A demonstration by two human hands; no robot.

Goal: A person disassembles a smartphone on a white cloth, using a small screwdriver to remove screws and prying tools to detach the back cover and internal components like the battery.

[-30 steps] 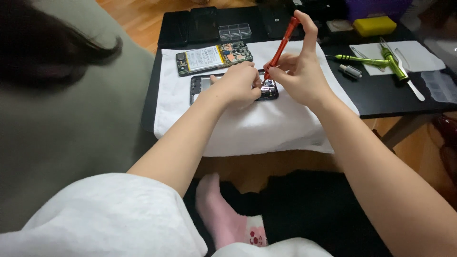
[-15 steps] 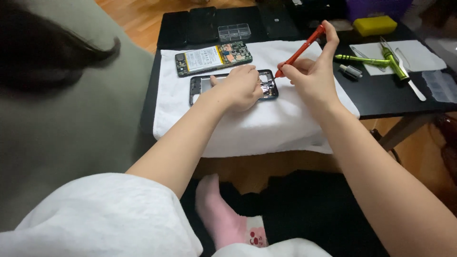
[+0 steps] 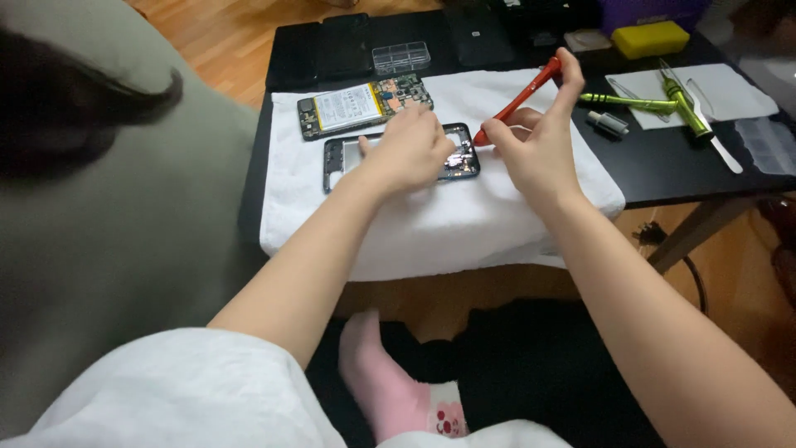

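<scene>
My left hand [image 3: 408, 148] presses flat on the phone frame [image 3: 401, 157], steadying it on the white towel [image 3: 431, 216]. My right hand [image 3: 535, 141] pinches the red screwdriver [image 3: 516, 100], tilted so its tip meets the frame's right end.

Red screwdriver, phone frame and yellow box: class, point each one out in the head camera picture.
red screwdriver [image 3: 516, 101]: head view, middle of its shaft.
phone frame [image 3: 340, 158]: head view, bare left end.
yellow box [image 3: 650, 38]: head view, centre of its top face.

phone frame [image 3: 340, 158] middle hidden under left hand [image 3: 408, 149]; red screwdriver [image 3: 518, 98] tip unclear
</scene>
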